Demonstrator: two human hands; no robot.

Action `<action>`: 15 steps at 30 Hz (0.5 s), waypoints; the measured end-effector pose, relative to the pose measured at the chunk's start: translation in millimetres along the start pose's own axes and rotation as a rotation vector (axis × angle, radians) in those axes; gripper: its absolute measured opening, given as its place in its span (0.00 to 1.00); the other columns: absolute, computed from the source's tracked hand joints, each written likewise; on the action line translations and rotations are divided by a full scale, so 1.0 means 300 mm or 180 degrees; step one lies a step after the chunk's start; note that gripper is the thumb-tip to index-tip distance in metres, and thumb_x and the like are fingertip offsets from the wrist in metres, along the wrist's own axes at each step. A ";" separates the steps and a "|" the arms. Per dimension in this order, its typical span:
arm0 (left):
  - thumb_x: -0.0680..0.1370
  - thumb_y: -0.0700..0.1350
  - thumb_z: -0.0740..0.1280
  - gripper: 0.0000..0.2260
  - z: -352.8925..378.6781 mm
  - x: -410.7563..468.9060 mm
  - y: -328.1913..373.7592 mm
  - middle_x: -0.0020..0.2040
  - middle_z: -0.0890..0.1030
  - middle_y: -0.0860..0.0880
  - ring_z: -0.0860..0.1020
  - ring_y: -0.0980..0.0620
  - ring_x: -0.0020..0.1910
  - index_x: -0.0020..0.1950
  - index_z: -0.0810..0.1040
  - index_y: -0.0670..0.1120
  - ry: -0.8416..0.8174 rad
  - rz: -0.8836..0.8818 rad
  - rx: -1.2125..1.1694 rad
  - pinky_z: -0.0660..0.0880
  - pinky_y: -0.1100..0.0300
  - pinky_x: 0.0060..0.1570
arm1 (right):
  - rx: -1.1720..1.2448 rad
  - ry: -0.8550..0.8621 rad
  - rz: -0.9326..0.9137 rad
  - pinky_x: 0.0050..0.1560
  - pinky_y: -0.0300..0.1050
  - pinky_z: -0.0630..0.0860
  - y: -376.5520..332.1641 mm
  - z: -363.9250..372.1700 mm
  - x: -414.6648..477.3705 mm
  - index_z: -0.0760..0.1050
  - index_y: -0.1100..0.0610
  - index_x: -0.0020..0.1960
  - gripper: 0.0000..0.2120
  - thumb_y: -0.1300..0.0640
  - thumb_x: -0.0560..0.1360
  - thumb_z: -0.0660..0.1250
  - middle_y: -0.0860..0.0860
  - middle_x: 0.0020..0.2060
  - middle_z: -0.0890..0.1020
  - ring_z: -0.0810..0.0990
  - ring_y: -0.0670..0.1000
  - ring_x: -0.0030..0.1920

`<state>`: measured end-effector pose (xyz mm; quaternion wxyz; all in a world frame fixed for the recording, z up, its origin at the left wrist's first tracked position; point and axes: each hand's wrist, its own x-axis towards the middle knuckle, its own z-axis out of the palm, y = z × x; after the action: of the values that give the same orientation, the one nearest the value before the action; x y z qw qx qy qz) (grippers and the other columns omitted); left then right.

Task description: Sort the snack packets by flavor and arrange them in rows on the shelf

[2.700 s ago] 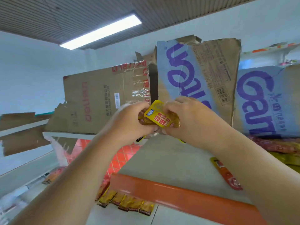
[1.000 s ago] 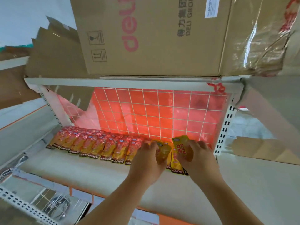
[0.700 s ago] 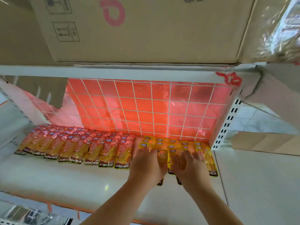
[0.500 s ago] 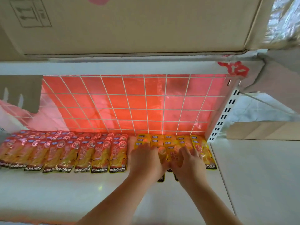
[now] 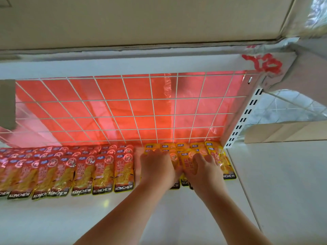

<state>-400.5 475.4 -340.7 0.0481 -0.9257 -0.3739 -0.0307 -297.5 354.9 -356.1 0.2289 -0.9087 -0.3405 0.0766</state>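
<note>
Both hands are down on the shelf (image 5: 106,218), side by side and nearly touching at the thumbs. The left hand (image 5: 157,167) lies flat, fingers straight, palm pressing on the yellow packets (image 5: 218,157). The right hand (image 5: 203,169) does the same just beside it, fingers spread a little, resting on top of the same group. Neither hand is curled round a packet; both only press from above.

The yellow packets sit at the right end of the shelf, against the back, overlapping each other front to back. The rightmost one lies next to the slotted upright (image 5: 242,121). Some lower edges poke out under the wrists, black strip with partial "KONCHEW" print visible.

The red packets (image 5: 104,172) fill the left part of the shelf in 1 long band, overlapped in layers, front row showing "KONCHEW" along the bottom edge. A narrow gap of bare shelf separates the red group from the yellow group, right at the left hand's edge.

Behind the packets is a white wire grid (image 5: 154,110) with red film behind it. A cardboard box (image 5: 141,20) sits on the level above. A red mark (image 5: 263,63) is on the upper right corner of the frame. More cardboard (image 5: 283,131) lies off to the right, past the upright.
</note>
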 end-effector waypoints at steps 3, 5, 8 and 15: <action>0.70 0.74 0.60 0.27 0.006 0.002 -0.005 0.41 0.81 0.51 0.81 0.46 0.44 0.44 0.81 0.52 -0.0060 0.0023 0.0034 0.62 0.50 0.44 | -0.0038 -0.0076 0.0007 0.55 0.55 0.75 -0.009 0.002 0.002 0.75 0.48 0.58 0.19 0.38 0.74 0.69 0.53 0.52 0.76 0.76 0.60 0.53; 0.70 0.74 0.60 0.27 0.012 0.005 -0.008 0.40 0.80 0.51 0.81 0.47 0.42 0.43 0.81 0.52 -0.0099 0.0036 0.0035 0.66 0.49 0.47 | -0.0056 -0.0081 -0.0006 0.54 0.55 0.75 -0.011 0.006 0.004 0.75 0.49 0.57 0.19 0.38 0.73 0.69 0.53 0.52 0.76 0.76 0.60 0.53; 0.71 0.75 0.58 0.28 0.027 0.008 -0.021 0.39 0.80 0.52 0.81 0.47 0.41 0.44 0.81 0.52 -0.0085 0.0075 0.0057 0.69 0.47 0.50 | -0.0106 -0.0081 -0.0032 0.54 0.54 0.75 -0.007 0.010 0.003 0.74 0.48 0.58 0.20 0.36 0.73 0.68 0.52 0.52 0.76 0.76 0.59 0.53; 0.76 0.74 0.54 0.29 0.057 -0.004 -0.049 0.43 0.81 0.52 0.80 0.47 0.44 0.49 0.81 0.53 0.0002 0.0235 0.0066 0.68 0.46 0.53 | -0.0270 -0.0071 -0.0061 0.53 0.54 0.75 -0.014 0.028 -0.006 0.74 0.48 0.57 0.23 0.32 0.73 0.66 0.52 0.52 0.76 0.78 0.59 0.53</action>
<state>-411.1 486.9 -356.8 0.0589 -0.9383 -0.3397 -0.0254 -303.8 359.5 -361.6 0.1871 -0.9134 -0.3547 0.0701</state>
